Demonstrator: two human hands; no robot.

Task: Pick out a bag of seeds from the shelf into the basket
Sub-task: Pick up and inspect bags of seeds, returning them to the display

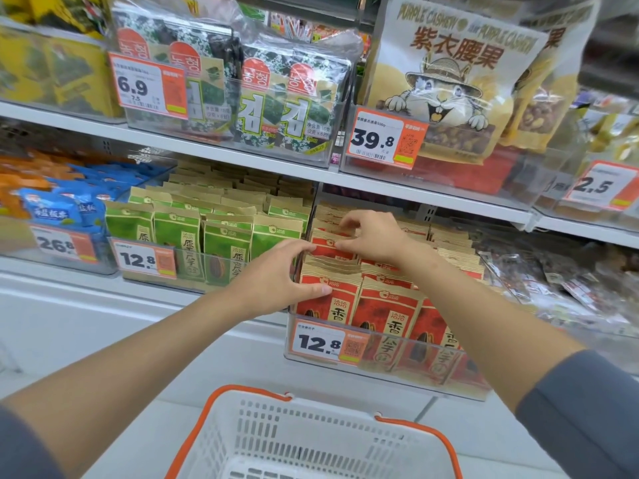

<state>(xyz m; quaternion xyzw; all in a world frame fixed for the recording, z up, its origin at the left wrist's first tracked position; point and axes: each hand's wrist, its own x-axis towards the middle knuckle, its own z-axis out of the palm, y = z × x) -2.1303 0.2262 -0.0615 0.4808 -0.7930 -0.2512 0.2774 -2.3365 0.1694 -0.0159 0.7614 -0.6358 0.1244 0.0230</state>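
Note:
Red and kraft-paper bags of sunflower seeds (389,314) stand in rows in a clear bin (428,369) on the lower shelf, right of centre. My left hand (276,276) grips the front rows at the bin's left side, thumb on the face of the front bag and fingers over the tops of the bags behind. My right hand (375,236) reaches further back, and its curled fingertips pinch the top of a red bag (328,244) in a middle row. The white basket (262,430) with orange handles sits below my arms, with nothing visible inside.
Green seed bags (178,236) fill the bin to the left, and blue snack bags (58,212) lie further left. The upper shelf holds seaweed packs (283,98) and a large cashew bag (446,81). Orange price tags (321,342) hang on the bin fronts. Clear-wrapped packets (567,281) lie at right.

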